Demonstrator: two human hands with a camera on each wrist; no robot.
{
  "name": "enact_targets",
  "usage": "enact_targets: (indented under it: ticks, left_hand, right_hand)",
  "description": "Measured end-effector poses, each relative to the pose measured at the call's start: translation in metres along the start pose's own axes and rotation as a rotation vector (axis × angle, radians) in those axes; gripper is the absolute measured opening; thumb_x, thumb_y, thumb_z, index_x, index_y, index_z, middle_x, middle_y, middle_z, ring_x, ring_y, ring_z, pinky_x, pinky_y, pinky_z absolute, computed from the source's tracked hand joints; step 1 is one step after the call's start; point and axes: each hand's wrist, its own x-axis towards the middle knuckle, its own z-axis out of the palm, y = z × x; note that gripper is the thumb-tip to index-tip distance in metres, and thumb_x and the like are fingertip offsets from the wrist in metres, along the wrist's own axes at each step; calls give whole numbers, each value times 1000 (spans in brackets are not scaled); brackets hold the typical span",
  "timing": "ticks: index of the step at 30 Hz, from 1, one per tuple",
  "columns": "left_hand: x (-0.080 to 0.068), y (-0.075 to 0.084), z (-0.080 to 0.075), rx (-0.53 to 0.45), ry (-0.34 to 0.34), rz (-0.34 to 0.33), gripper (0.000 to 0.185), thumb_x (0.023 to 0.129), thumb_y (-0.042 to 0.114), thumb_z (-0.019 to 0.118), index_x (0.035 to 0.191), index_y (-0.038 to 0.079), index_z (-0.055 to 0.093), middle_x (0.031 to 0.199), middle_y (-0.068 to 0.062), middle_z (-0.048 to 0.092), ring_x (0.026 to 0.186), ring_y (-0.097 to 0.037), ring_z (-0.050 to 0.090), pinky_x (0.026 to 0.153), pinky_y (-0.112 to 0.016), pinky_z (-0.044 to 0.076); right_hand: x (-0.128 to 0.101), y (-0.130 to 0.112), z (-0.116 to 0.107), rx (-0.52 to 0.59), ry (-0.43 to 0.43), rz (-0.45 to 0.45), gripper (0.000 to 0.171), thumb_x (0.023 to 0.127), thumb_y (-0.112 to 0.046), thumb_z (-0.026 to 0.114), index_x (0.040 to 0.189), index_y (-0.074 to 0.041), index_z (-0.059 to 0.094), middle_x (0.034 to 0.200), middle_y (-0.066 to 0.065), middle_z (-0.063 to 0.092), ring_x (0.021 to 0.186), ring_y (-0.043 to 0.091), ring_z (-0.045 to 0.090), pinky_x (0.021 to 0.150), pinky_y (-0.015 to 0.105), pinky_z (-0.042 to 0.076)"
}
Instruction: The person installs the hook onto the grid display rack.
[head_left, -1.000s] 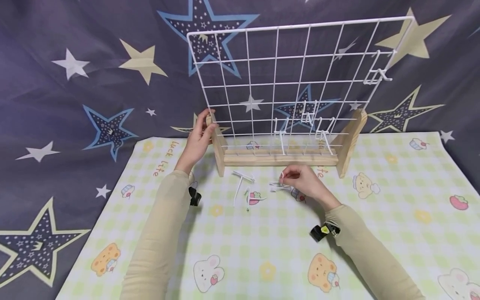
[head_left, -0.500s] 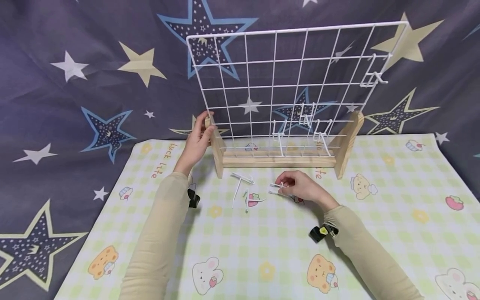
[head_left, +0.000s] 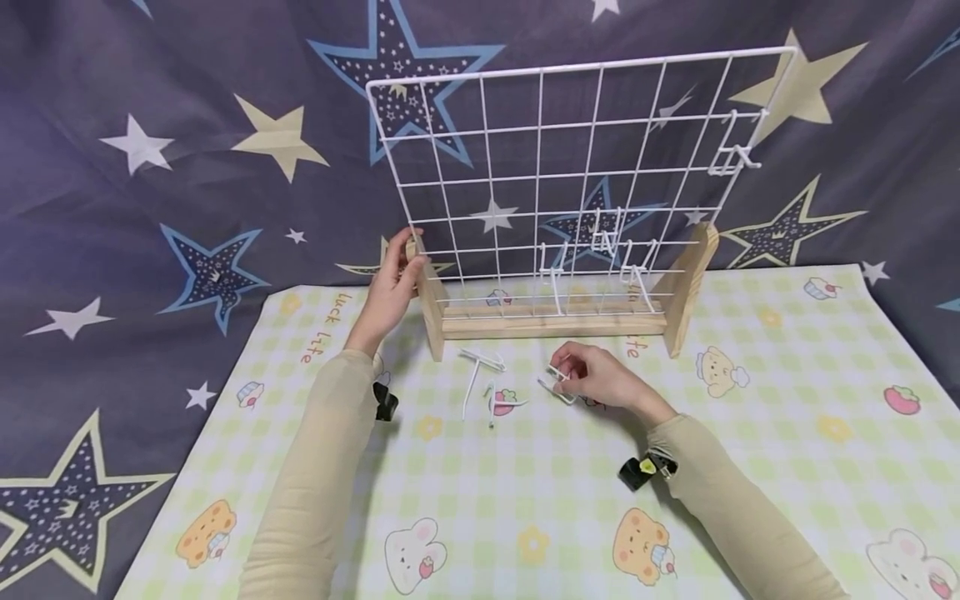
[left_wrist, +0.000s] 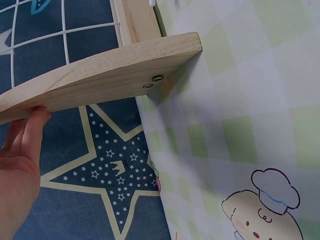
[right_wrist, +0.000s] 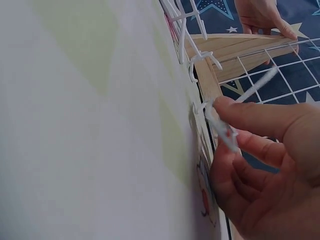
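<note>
My left hand (head_left: 386, 296) grips the left wooden side panel (head_left: 431, 310) of a stand, with the thumb in front. The left wrist view shows fingers (left_wrist: 34, 135) touching this side panel (left_wrist: 100, 82). The stand carries a white wire grid panel (head_left: 513, 177), leaning back. Low over the cloth, my right hand (head_left: 603, 379) pinches a white wire hook (head_left: 555, 390) between thumb and fingers, partly hidden by the fingers. In the right wrist view the hook (right_wrist: 223, 132) looks blurred. Two more white hooks lie left of that hand: a long-pronged hook (head_left: 474, 379) and a smaller hook (head_left: 495, 405).
Several white hooks hang on the grid, among them an upper right hook (head_left: 729, 158) and a lower hook (head_left: 557, 279). A right wooden side panel (head_left: 690, 292) closes the stand. Checked cloth (head_left: 480, 500) covers the table; a star-patterned curtain (head_left: 67, 225) hangs behind.
My right hand has shifted slightly down and turned the hook, whose ends now tilt more. The left hand keeps its grip. The whole head view has drifted slightly.
</note>
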Motion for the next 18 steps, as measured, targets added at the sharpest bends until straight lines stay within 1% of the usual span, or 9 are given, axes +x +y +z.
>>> enact_targets:
  ticks: [6,10,13,15,16,18]
  left_hand:
    - [1,-2,0,-10,1,5,46,104,28,44,148,24,33,115,-21,52,95,-30,57,83,-43,56]
    - [0,-2,0,-2,3,5,46,104,29,44,148,26,33,114,-20,52,93,-28,57,82,-45,56]
    - [0,0,-1,1,-3,7,46,104,29,44,149,25,33,114,-20,52,92,-28,57,81,-45,56]
    - [-3,10,-1,-2,-11,3,46,105,25,44,149,20,32,115,-23,52,93,-30,57,81,-46,56]
    - [-4,16,-1,-7,-14,-1,46,105,24,43,149,17,32,116,-24,52,94,-32,57,81,-46,56]
    - [-7,25,-2,-21,-20,-12,46,105,21,44,148,12,32,117,-27,51,97,-37,57,83,-48,55]
  right_hand:
    - [-2,-3,-1,16,-5,0,25,83,3,70,106,3,61,85,7,62,73,17,53,58,23,44]
    - [-4,-2,-4,33,-5,-19,19,87,5,63,106,6,61,86,11,65,74,20,57,59,23,46]
    - [-6,-2,-8,38,-13,-20,16,89,6,60,105,6,62,86,13,65,72,22,59,57,23,48]
    - [-7,-2,-10,55,-36,-1,15,90,5,59,105,7,61,85,14,65,67,22,59,53,26,50]
    - [-8,-7,-11,66,-47,13,16,90,6,59,105,8,60,85,15,64,65,25,59,51,30,51]
    - [-9,-8,-12,94,-64,40,17,90,7,58,106,9,59,84,16,64,62,26,60,49,33,53]
